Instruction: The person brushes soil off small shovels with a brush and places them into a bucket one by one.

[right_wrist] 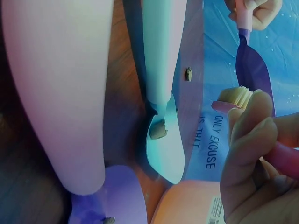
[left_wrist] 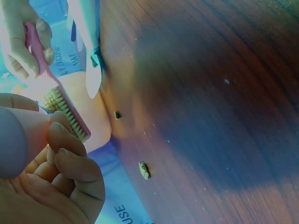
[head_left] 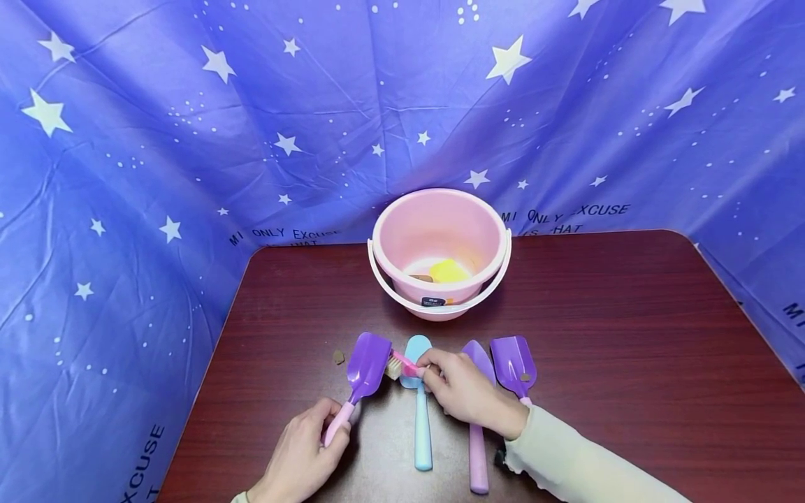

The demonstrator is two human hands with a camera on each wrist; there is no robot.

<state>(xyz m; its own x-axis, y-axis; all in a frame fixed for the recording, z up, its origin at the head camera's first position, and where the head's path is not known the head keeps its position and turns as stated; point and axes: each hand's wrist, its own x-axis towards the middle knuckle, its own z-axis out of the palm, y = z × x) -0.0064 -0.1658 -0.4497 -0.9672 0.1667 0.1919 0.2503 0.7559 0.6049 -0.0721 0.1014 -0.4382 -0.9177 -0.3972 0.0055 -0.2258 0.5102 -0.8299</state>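
My left hand (head_left: 305,447) grips the pink handle of a purple toy shovel (head_left: 369,360), its blade raised above the table. In my right hand (head_left: 462,388) is a pink brush (head_left: 411,367), its pale bristles (left_wrist: 67,112) close to the right edge of that blade. Under the brush lies a light-blue shovel (head_left: 423,426) with a brown lump (right_wrist: 159,129) on its blade. A purple pointed trowel (head_left: 479,457) lies partly hidden below my right forearm. Further right, a square purple shovel (head_left: 509,356) carries another small brown lump (head_left: 525,377).
Behind the tools stands a pink bucket (head_left: 391,269), its white handle down in front, with a yellow thing (head_left: 449,270) and a brown piece inside. A loose brown lump (head_left: 339,357) lies on the dark wooden table (head_left: 616,314). A blue star-patterned curtain (head_left: 346,91) surrounds the back and sides.
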